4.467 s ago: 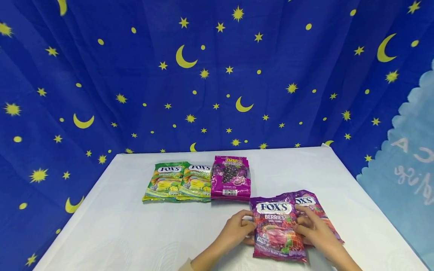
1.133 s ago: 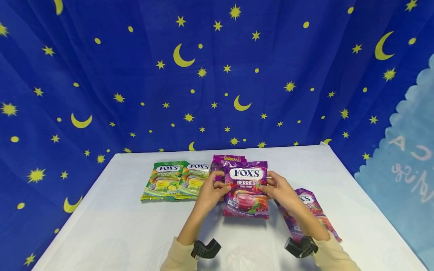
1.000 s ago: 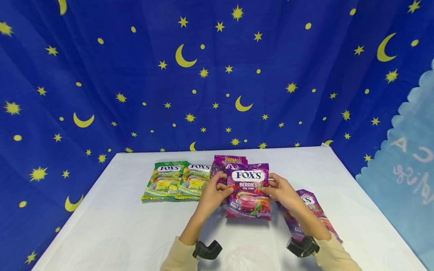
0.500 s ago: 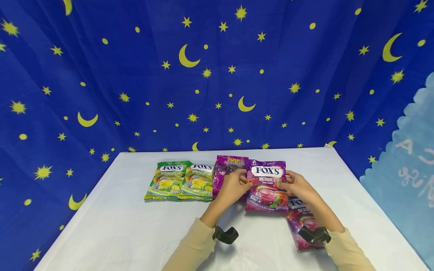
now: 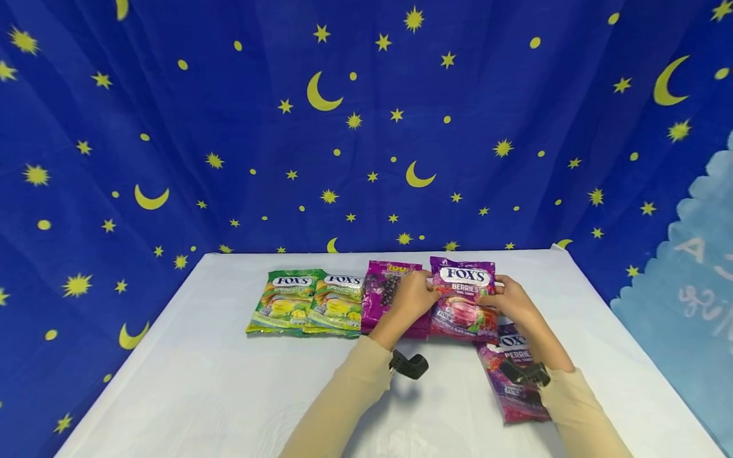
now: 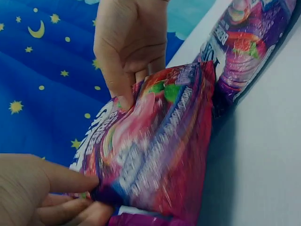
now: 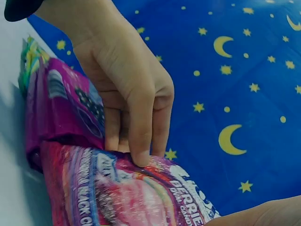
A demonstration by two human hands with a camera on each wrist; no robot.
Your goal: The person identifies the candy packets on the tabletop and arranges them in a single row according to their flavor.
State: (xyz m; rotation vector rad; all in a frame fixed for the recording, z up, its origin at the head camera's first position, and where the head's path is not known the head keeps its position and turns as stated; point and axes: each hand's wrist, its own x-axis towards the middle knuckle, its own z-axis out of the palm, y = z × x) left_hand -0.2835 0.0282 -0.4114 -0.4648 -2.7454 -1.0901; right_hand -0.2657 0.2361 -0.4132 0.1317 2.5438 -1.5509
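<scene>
A shiny purple and red plastic candy bag marked FOX'S BERRIES was held up by two hands, with its front turned toward the person. Its left side was pinched by the left hand, and its right side was pinched by the right hand. On each side, the thumb was pressed on the front and fingers were tucked behind, with the gap filled by the thin bag. The bag was held just to the right of a bright purple plastic bag with dark grapes on it, which was partly covered by the left hand. Whether the table was touched by the held bag could not be told.

A second purple berries bag was laid nearer the person, and it was partly hidden by the right arm. To the left of the grape bag, two green and yellow plastic bags marked FOX'S were laid side by side on the white-covered table. Behind, a blue cloth with yellow moons and stars was hung.
</scene>
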